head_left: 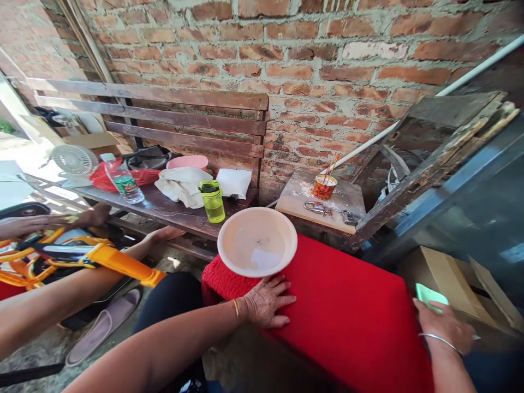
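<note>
My left hand (pixel 265 303) lies on a red cloth (pixel 347 305) that covers a bench or low table. Its fingers are spread, and a gold bracelet circles the wrist. Just beyond the fingertips stands a pale pink basin (pixel 257 240) holding some shallow water. At the far right my right hand (pixel 444 326) grips a small light-green flat object (pixel 432 296), possibly a sponge or folded cloth; its exact kind is unclear. That hand is past the cloth's right end, in front of a cardboard box (pixel 444 281).
A wooden bench (pixel 180 215) carries a green bottle (pixel 213 202), a water bottle (pixel 125 183), white cloth (pixel 180 185) and a fan (pixel 74 159). On a small table (pixel 295 191) sit padlocks (pixel 315 207) and a red cup (pixel 325 188). Another person's legs and hand are at left, with orange straps (pixel 123 263).
</note>
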A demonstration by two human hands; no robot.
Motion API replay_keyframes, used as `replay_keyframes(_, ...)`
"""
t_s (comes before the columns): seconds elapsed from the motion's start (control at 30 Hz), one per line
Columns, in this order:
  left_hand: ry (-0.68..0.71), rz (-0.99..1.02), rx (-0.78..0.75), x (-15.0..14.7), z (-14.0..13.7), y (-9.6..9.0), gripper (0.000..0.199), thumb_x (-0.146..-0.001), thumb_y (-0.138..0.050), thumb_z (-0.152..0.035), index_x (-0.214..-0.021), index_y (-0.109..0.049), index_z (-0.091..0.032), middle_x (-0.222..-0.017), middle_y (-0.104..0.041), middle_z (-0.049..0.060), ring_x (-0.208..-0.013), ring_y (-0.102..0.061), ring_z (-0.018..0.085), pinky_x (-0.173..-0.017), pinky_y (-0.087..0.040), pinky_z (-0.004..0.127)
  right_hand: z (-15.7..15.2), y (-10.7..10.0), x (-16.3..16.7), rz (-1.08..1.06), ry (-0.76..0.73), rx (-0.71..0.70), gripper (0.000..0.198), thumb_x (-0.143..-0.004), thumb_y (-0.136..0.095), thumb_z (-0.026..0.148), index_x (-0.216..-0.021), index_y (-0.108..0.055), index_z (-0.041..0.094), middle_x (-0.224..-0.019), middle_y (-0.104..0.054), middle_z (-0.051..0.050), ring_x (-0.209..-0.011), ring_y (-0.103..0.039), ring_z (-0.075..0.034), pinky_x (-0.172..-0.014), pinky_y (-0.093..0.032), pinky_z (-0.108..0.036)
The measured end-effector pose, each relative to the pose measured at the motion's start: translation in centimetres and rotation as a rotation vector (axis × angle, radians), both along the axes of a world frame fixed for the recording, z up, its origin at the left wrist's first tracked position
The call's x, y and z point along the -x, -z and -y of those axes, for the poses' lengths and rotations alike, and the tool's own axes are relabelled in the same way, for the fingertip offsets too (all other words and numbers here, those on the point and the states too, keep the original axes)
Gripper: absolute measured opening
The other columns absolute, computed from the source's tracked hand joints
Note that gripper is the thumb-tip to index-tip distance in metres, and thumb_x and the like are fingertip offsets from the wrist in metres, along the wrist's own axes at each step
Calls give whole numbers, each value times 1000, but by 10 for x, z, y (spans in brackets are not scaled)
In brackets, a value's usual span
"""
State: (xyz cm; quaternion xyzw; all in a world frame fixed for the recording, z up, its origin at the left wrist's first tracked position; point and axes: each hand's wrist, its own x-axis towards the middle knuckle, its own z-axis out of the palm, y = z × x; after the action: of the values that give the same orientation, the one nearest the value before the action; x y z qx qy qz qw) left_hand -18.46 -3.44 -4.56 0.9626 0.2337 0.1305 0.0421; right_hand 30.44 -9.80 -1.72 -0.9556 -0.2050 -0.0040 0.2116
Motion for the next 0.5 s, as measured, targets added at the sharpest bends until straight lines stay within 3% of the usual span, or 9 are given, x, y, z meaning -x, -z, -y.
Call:
replay_keyframes(0.07,0,-14,-6,-1,0,0,59,-89,-56,-63,-138,-58,-31,-143,-56,7,-135,-45,34,-113,-32,49,14,12,-4,-74,81,-46,51,-63,-67,60,-99,-74,25,-97,-62,-29,-92,-58,-44,-58,-38,-48)
replay_keyframes(0.13,-3,-25,-15,-1,-1,0,60,-89,-56,-65,-138,-58,-30,-142,-57,7,-135,-46,33,-113,-32,49,14,18,18,-89,-21,-128,52,-64,-61,67,-98,-72,29,-92,-63,-23,-95,-57,-43,-63,-42,-49)
replay_keyframes(0.3,-7,-29,-51,-2,-2,-1,54,-93,-51,-63,-135,-59,-30,-141,-58,6,-136,-45,31,-114,-30,46,-29,8,152,-108,-442,-275,55,-71,-54,67,-97,-69,22,-83,-61,-12,-93,-57,-34,-76,-48,-44)
replay_keyframes(0.4,-20,-29,-65,-2,-3,-2,48,-95,-50,-59,-133,-61,-32,-140,-59,3,-134,-47,28,-114,-30,44,-56,1,238,-109,-674,-202,44,-80,-54,57,-102,-69,22,-90,-60,-9,-88,-57,-27,-77,-47,-36)
replay_keyframes(0.5,-19,-43,-68,-2,-4,-3,45,-95,-51,-57,-133,-61,-33,-138,-60,2,-133,-48,27,-115,-30,44,-72,1,292,-63,-811,-139,31,-84,-59,47,-104,-69,25,-95,-58,-7,-86,-58,-23,-76,-46,-32)
